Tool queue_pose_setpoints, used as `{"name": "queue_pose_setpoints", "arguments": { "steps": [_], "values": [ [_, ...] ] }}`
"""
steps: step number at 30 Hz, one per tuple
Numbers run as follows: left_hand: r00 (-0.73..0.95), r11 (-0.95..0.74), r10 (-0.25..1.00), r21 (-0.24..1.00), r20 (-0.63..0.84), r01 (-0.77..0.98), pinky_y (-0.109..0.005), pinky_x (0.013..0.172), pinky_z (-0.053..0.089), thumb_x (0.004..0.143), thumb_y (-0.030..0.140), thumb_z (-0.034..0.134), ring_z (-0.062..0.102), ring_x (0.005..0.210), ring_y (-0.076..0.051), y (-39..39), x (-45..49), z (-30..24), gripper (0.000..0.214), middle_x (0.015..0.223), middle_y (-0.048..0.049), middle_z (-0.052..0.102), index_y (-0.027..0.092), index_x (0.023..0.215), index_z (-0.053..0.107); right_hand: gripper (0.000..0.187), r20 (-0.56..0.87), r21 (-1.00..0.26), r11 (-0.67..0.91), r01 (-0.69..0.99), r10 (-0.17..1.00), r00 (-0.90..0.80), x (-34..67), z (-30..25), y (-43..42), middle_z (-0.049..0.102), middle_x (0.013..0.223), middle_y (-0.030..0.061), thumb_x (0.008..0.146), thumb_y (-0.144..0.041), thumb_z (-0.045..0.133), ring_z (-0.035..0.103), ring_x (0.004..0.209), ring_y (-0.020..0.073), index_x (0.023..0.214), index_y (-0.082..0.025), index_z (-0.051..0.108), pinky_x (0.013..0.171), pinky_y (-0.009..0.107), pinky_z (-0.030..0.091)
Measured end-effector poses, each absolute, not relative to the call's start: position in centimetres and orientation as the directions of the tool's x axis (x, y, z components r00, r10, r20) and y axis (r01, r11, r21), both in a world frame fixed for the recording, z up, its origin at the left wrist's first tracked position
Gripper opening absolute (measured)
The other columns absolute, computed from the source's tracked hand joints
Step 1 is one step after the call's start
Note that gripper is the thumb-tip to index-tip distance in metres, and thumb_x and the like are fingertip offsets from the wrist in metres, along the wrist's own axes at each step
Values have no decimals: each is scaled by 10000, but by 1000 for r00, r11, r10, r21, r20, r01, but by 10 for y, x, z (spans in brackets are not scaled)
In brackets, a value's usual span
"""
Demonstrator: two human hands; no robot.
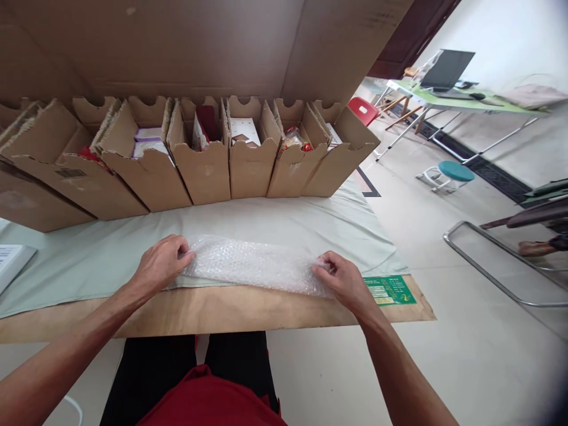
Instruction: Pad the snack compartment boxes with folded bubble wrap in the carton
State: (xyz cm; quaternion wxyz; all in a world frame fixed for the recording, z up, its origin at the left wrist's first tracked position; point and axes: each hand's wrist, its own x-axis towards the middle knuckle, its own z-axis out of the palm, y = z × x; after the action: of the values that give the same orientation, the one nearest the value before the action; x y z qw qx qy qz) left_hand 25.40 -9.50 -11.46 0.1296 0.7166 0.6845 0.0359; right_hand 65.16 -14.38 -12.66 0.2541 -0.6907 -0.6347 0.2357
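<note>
A long strip of clear bubble wrap (252,263) stretches sideways between my two hands, over the front of the table. Its left end is pinched by my left hand (166,260), thumb against the bent fingers. My right hand (339,275) grips the other end in the same way, near the green printed label (390,290) on the table's front right corner. The wrap looks flat and slightly crumpled, with light glinting off its bubbles. Whether it lies on the cloth or is held just above it, I cannot tell.
Several open cardboard bins (251,168) holding packaged goods stand behind the wrap, backed by a tall cardboard panel (177,47). A pale green cloth (284,219) covers most of the wooden table (248,313). A white object (15,263) lies at far left; a teal stool (456,170) stands right.
</note>
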Motion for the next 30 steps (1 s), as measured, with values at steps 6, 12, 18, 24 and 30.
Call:
{"name": "queue_pose_setpoints", "arguments": {
  "steps": [6, 12, 18, 24, 30],
  "values": [
    [327, -361, 913, 106, 244, 927, -366, 745, 407, 892, 233, 501, 615, 781, -237, -57, 287, -89, 125, 798, -52, 683, 217, 814, 598, 632, -80, -884, -113, 454, 993, 92, 624, -126, -246, 686, 847, 35, 833, -410, 718, 641, 700, 209, 1410, -225, 538, 597, 306, 525],
    [569, -639, 728, 75, 383, 766, -437, 860, 393, 947, 173, 523, 598, 963, -287, -6, 384, -104, 132, 986, -155, 694, 126, 974, 644, 832, -316, -946, -324, -17, 907, 280, 547, -164, -311, 587, 701, -37, 909, -489, 694, 492, 509, 133, 1603, -262, 296, 465, 247, 458],
    [709, -815, 579, 309, 404, 490, -400, 859, 449, 988, 165, 492, 582, 985, -247, -86, 372, -126, 167, 1048, -108, 680, 153, 1058, 643, 630, -246, -969, -243, -42, 940, 236, 525, -190, -317, 618, 726, -16, 928, -516, 655, 520, 555, 127, 1495, -282, 514, 511, 232, 492],
    [831, -717, 518, 632, 203, 293, -395, 911, 496, 1006, 171, 412, 609, 989, -225, -152, 325, -132, 262, 1016, -95, 702, 179, 1109, 652, 261, -178, -984, -179, -16, 983, -49, 545, -154, -301, 680, 742, 38, 889, -476, 700, 565, 621, 161, 925, -242, 811, 572, 265, 477],
    [733, -477, 672, 821, 110, 314, -423, 1011, 498, 1035, 358, 368, 613, 1130, -245, -153, 311, -144, 555, 1195, -98, 683, 177, 1558, 323, 439, -70, -896, -73, -438, 997, -24, 537, -129, -223, 756, 1069, 100, 896, -576, 652, 686, 973, 260, 1179, -250, 728, 777, 346, 540]
  ]
}}
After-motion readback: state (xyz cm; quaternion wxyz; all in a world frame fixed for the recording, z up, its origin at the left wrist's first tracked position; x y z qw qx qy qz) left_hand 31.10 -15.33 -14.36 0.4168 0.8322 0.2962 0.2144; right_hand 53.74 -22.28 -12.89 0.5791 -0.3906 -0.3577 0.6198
